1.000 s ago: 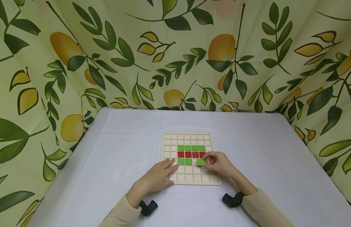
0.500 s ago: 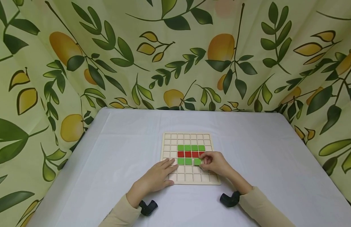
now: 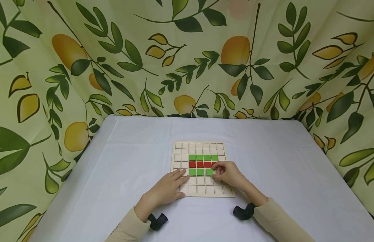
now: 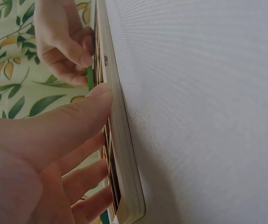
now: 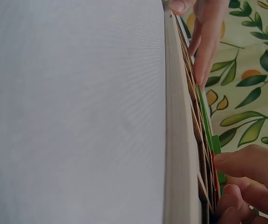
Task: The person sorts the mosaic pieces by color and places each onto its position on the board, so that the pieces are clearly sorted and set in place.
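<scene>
A pale wooden grid board lies flat on the table. Square tiles sit in its middle cells: a green row, a red row and, below them, a partial green row. My right hand pinches a green tile at the third cell of that lower row; in the right wrist view this tile stands slightly proud of the board. My left hand rests with extended fingers on the board's left side, its thumb at the near edge. The right end of the red row is partly hidden by my right fingers.
The table has a white cloth. Behind and beside it hangs a curtain printed with leaves and fruit. A black curved piece sits at each wrist, one on the left and one on the right.
My right hand has shifted slightly left with the green tile, bringing it closer to the green tiles of the lower row. The left hand has stayed in place.
</scene>
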Demonstrator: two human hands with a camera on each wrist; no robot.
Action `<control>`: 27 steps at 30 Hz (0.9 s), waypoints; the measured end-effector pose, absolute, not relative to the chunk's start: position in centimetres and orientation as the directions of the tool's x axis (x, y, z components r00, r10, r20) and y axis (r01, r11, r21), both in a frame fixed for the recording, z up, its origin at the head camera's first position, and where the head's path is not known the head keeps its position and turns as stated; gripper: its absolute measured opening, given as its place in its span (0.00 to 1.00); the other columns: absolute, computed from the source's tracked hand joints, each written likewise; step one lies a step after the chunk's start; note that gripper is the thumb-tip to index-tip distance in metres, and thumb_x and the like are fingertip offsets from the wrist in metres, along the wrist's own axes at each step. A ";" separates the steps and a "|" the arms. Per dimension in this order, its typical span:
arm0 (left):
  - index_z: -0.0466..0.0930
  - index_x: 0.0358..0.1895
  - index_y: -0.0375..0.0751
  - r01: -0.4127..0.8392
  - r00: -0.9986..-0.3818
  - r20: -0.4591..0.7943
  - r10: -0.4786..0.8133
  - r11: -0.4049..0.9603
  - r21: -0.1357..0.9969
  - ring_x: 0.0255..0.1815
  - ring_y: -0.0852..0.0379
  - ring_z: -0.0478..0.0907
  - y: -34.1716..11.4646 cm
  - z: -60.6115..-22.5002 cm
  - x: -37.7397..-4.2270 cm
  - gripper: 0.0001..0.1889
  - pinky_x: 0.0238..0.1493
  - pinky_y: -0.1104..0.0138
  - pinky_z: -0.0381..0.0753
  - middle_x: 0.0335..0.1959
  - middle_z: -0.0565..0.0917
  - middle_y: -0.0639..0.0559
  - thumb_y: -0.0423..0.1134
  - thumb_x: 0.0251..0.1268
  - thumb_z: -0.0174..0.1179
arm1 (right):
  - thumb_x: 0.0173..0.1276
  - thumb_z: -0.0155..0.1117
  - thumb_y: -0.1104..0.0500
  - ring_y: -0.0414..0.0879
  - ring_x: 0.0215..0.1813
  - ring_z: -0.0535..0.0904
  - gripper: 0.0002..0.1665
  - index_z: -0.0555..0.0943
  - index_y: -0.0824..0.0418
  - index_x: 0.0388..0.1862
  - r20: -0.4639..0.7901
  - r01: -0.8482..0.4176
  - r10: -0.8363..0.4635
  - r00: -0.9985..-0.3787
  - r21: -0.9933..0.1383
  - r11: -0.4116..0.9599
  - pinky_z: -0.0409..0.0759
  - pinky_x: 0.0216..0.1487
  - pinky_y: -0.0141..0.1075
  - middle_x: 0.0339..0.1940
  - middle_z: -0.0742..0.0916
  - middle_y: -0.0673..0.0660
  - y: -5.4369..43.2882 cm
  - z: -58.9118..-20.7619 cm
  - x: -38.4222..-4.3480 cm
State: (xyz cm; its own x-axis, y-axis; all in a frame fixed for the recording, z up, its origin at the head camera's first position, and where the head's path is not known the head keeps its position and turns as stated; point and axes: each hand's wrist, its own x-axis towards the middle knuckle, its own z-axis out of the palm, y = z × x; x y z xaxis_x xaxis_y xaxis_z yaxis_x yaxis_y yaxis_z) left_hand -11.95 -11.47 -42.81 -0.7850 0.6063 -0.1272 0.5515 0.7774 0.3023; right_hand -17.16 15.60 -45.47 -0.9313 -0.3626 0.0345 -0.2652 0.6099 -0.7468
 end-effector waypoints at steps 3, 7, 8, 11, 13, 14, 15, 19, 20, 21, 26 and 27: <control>0.66 0.70 0.43 0.552 -0.785 -0.127 0.607 0.778 0.301 0.77 0.43 0.60 -11.5 -42.8 -12.0 0.31 0.75 0.51 0.63 0.76 0.63 0.43 0.47 0.65 0.60 | 0.52 0.73 0.67 0.33 0.22 0.66 0.13 0.83 0.68 0.37 0.032 -0.263 -0.359 -0.933 -0.743 0.615 0.67 0.22 0.24 0.20 0.78 0.52 15.5 -45.4 -17.2; 0.65 0.71 0.43 0.554 -0.784 -0.127 0.608 0.777 0.300 0.77 0.43 0.60 -11.5 -42.9 -12.0 0.32 0.76 0.51 0.63 0.76 0.63 0.43 0.47 0.65 0.60 | 0.51 0.72 0.68 0.33 0.22 0.66 0.13 0.83 0.68 0.37 0.027 -0.259 -0.359 -0.933 -0.742 0.618 0.67 0.22 0.23 0.20 0.79 0.52 15.5 -45.4 -17.2; 0.65 0.71 0.43 0.553 -0.784 -0.127 0.608 0.777 0.301 0.77 0.43 0.60 -11.5 -42.9 -12.0 0.32 0.76 0.51 0.63 0.76 0.63 0.43 0.47 0.65 0.60 | 0.51 0.72 0.68 0.34 0.22 0.66 0.13 0.83 0.68 0.37 0.024 -0.256 -0.357 -0.934 -0.742 0.620 0.67 0.22 0.23 0.20 0.79 0.52 15.4 -45.4 -17.2; 0.65 0.71 0.43 0.554 -0.784 -0.129 0.608 0.777 0.299 0.77 0.43 0.60 -11.5 -42.9 -12.0 0.32 0.76 0.51 0.63 0.76 0.62 0.43 0.47 0.65 0.59 | 0.51 0.72 0.68 0.34 0.22 0.66 0.13 0.83 0.68 0.37 0.023 -0.256 -0.358 -0.933 -0.741 0.621 0.66 0.22 0.24 0.20 0.79 0.53 15.4 -45.4 -17.1; 0.65 0.71 0.43 0.553 -0.784 -0.130 0.607 0.778 0.300 0.77 0.43 0.60 -11.5 -42.9 -12.0 0.32 0.76 0.51 0.63 0.76 0.62 0.43 0.47 0.65 0.59 | 0.51 0.72 0.68 0.34 0.22 0.66 0.13 0.83 0.68 0.37 0.021 -0.253 -0.356 -0.934 -0.742 0.620 0.66 0.21 0.24 0.20 0.79 0.53 15.4 -45.4 -17.1; 0.65 0.71 0.43 0.553 -0.783 -0.131 0.608 0.778 0.299 0.77 0.43 0.60 -11.5 -42.9 -12.0 0.32 0.76 0.51 0.63 0.76 0.62 0.43 0.47 0.65 0.59 | 0.52 0.72 0.67 0.34 0.22 0.66 0.13 0.83 0.68 0.37 0.021 -0.253 -0.356 -0.934 -0.743 0.620 0.66 0.21 0.24 0.20 0.79 0.53 15.4 -45.4 -17.1; 0.65 0.71 0.43 0.553 -0.783 -0.132 0.608 0.778 0.298 0.77 0.43 0.60 -11.5 -42.9 -12.0 0.32 0.76 0.51 0.63 0.76 0.62 0.43 0.47 0.65 0.59 | 0.52 0.73 0.67 0.34 0.22 0.66 0.13 0.83 0.68 0.37 0.022 -0.254 -0.357 -0.934 -0.743 0.619 0.66 0.21 0.24 0.20 0.78 0.53 15.3 -45.4 -17.1; 0.65 0.71 0.43 0.553 -0.784 -0.132 0.607 0.779 0.295 0.77 0.43 0.60 -11.5 -42.9 -12.0 0.32 0.75 0.51 0.63 0.76 0.62 0.43 0.48 0.66 0.59 | 0.52 0.73 0.67 0.35 0.22 0.66 0.13 0.83 0.68 0.37 0.017 -0.248 -0.353 -0.935 -0.744 0.621 0.65 0.21 0.24 0.19 0.78 0.52 15.3 -45.4 -17.1; 0.65 0.71 0.43 0.553 -0.784 -0.132 0.606 0.779 0.295 0.77 0.43 0.60 -11.5 -42.8 -12.0 0.32 0.75 0.51 0.63 0.76 0.62 0.43 0.48 0.66 0.59 | 0.52 0.73 0.67 0.35 0.22 0.66 0.13 0.83 0.68 0.37 0.014 -0.245 -0.352 -0.936 -0.744 0.621 0.65 0.21 0.24 0.19 0.78 0.52 15.3 -45.4 -17.1; 0.65 0.71 0.43 0.553 -0.784 -0.132 0.606 0.780 0.294 0.77 0.43 0.60 -11.5 -42.8 -12.0 0.32 0.75 0.51 0.63 0.76 0.62 0.43 0.48 0.66 0.59 | 0.52 0.73 0.67 0.35 0.22 0.66 0.13 0.83 0.68 0.37 0.012 -0.243 -0.351 -0.936 -0.745 0.622 0.65 0.21 0.24 0.19 0.78 0.52 15.3 -45.4 -17.1; 0.65 0.71 0.43 0.557 -0.783 -0.133 0.608 0.779 0.287 0.77 0.43 0.60 -11.5 -42.9 -12.0 0.32 0.75 0.51 0.63 0.76 0.62 0.43 0.48 0.65 0.59 | 0.52 0.73 0.67 0.35 0.21 0.66 0.13 0.83 0.68 0.37 0.003 -0.232 -0.346 -0.938 -0.747 0.623 0.65 0.21 0.24 0.19 0.77 0.52 15.2 -45.5 -17.2; 0.65 0.71 0.43 0.557 -0.782 -0.133 0.608 0.779 0.286 0.77 0.43 0.60 -11.5 -42.9 -12.0 0.32 0.75 0.52 0.63 0.76 0.62 0.43 0.48 0.66 0.59 | 0.52 0.73 0.67 0.35 0.21 0.66 0.13 0.83 0.68 0.37 0.003 -0.232 -0.346 -0.938 -0.747 0.624 0.65 0.21 0.24 0.19 0.77 0.52 15.2 -45.5 -17.2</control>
State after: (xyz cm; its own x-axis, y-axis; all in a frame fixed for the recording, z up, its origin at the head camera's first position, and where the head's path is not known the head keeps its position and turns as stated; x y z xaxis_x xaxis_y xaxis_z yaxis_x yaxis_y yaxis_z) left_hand -11.96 -11.46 -42.86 -0.7824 0.6085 -0.1327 0.5575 0.7792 0.2864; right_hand -17.24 15.23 -45.45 -0.9383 -0.3458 0.0026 -0.2319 0.6235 -0.7466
